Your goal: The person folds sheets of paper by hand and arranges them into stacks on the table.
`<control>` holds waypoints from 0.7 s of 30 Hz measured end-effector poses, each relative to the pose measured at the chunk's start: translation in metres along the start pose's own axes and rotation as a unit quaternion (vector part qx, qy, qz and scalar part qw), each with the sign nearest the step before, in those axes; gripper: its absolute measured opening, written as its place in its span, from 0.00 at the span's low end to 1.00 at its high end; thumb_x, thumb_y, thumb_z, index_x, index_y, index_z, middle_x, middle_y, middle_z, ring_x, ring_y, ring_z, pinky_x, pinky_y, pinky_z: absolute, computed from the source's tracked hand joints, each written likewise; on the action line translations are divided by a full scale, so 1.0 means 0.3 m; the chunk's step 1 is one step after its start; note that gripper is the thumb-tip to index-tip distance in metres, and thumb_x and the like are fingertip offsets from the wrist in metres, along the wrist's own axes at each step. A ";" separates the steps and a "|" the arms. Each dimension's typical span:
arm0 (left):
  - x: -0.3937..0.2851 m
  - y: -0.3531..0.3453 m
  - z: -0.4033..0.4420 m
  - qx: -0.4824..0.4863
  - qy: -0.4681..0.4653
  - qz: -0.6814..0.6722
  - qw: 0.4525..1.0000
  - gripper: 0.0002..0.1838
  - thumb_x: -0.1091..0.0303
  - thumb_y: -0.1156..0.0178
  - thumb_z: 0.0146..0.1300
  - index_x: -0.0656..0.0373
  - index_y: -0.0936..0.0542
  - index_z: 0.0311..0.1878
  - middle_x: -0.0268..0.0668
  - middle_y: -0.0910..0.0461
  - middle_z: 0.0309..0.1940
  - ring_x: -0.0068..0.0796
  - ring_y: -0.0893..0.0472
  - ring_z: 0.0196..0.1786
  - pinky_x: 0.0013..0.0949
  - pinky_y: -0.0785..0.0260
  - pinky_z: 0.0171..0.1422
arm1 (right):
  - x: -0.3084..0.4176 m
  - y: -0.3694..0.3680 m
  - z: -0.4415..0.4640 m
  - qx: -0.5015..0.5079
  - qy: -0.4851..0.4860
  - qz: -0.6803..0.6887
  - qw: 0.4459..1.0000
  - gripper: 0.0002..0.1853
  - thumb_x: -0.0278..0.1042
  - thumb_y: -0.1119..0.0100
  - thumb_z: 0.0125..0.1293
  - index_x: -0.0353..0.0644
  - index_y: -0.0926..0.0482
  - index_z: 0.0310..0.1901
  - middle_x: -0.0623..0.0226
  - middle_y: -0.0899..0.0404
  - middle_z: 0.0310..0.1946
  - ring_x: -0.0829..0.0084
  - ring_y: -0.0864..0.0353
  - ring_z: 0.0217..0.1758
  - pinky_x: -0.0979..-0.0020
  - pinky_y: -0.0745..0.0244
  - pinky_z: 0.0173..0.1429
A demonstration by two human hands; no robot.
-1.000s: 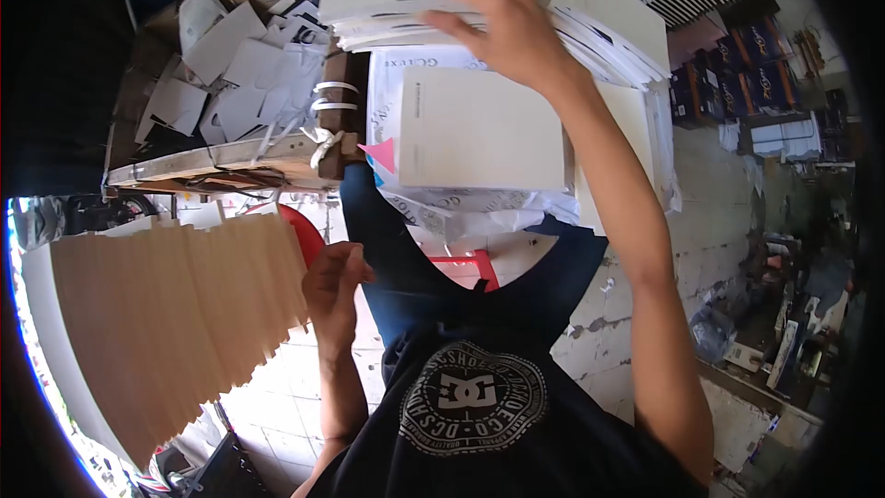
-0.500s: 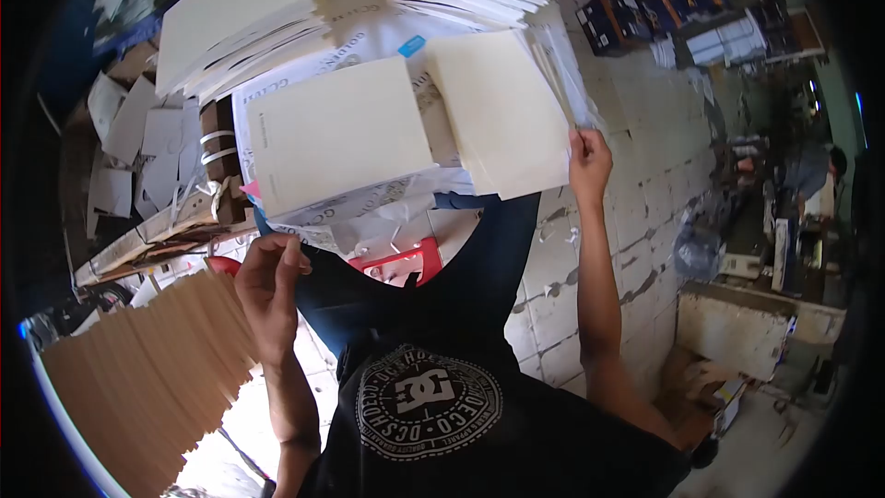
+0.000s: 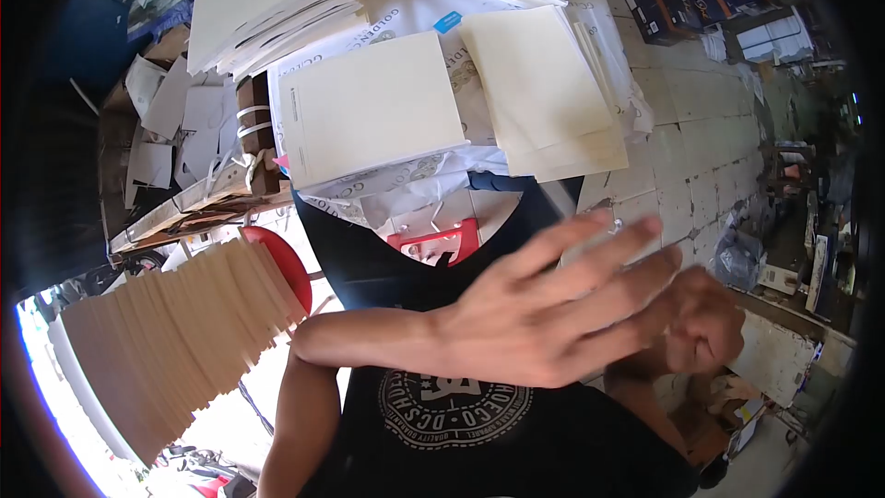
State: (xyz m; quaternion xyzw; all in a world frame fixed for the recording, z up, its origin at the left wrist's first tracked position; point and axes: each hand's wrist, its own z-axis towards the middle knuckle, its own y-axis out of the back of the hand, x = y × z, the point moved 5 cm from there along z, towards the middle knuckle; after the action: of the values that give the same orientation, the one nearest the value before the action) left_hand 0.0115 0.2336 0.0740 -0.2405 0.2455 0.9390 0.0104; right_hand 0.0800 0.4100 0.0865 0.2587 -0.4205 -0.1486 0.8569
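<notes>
My left hand [image 3: 553, 304] reaches across my chest with its fingers spread, slightly blurred, and holds nothing. Beyond its fingertips, my right hand [image 3: 705, 323] is raised and curled in; the left fingers partly cover it, and no object shows in it. Whether the two hands touch, I cannot tell. In front of me lie a left stack of cream paper sheets [image 3: 373, 111] with small print along one edge and a right stack of cream sheets [image 3: 544, 83], its top sheets fanned unevenly. Both rest on printed wrapping paper [image 3: 396, 28], apart from my hands.
Taller paper stacks [image 3: 267, 9] stand behind, with a blue tag [image 3: 448, 21] between the piles. At left are a thick brown stack of board or paper [image 3: 175, 341] and a red stool [image 3: 281, 263]. Dark boxes [image 3: 664, 9] sit on the tiled floor at right.
My right hand has let go of the right stack's sheet edge and drawn back toward me, curling. My left hand has swung right across my chest, its fingers spreading. The view has shifted slightly.
</notes>
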 end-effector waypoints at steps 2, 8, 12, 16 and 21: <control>0.000 -0.044 -0.036 0.083 0.002 -0.051 0.995 0.14 0.55 0.30 0.51 0.52 0.14 0.38 0.30 0.20 0.30 0.24 0.22 0.36 0.33 0.33 0.43 | -0.001 -0.004 -0.019 -0.040 -0.063 0.017 0.997 0.06 0.26 0.44 0.63 0.35 0.27 0.30 0.56 0.20 0.25 0.67 0.21 0.25 0.69 0.27 0.29; 0.191 0.007 -0.229 0.047 0.183 -0.020 0.982 0.15 0.69 0.26 0.49 0.59 0.17 0.41 0.34 0.18 0.30 0.27 0.23 0.28 0.32 0.38 0.30 | -0.130 -0.294 -0.056 -0.073 -0.385 0.177 0.903 0.10 0.19 0.46 0.68 0.27 0.22 0.49 0.63 0.18 0.37 0.84 0.23 0.37 0.81 0.29 0.40; 0.223 0.033 -0.356 0.012 0.221 0.014 0.975 0.19 0.78 0.28 0.47 0.64 0.17 0.46 0.41 0.17 0.37 0.35 0.21 0.32 0.34 0.31 0.36 | -0.220 -0.519 -0.062 -0.094 -0.409 0.276 0.864 0.07 0.21 0.45 0.70 0.28 0.23 0.46 0.71 0.22 0.29 0.90 0.30 0.31 0.84 0.35 0.33; 0.234 0.071 -0.426 -0.026 0.247 0.011 0.969 0.20 0.75 0.28 0.48 0.62 0.17 0.48 0.39 0.17 0.36 0.34 0.19 0.34 0.32 0.32 0.38 | -0.217 -0.582 -0.011 -0.091 -0.373 0.239 0.892 0.05 0.20 0.46 0.69 0.30 0.23 0.43 0.73 0.23 0.28 0.90 0.29 0.31 0.84 0.34 0.33; 0.224 0.082 -0.440 -0.042 0.240 -0.029 0.969 0.22 0.65 0.27 0.51 0.60 0.18 0.50 0.32 0.17 0.36 0.25 0.20 0.32 0.31 0.36 0.37 | -0.199 -0.596 0.010 -0.070 -0.374 0.284 0.880 0.03 0.19 0.48 0.69 0.32 0.25 0.38 0.69 0.21 0.31 0.86 0.24 0.34 0.83 0.30 0.38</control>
State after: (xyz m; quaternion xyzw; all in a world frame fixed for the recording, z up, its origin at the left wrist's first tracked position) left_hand 0.0077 0.1440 -0.0463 -0.4659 0.1940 0.8627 -0.0319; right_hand 0.0351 0.2904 -0.0520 -0.0072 -0.7538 -0.0136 0.6569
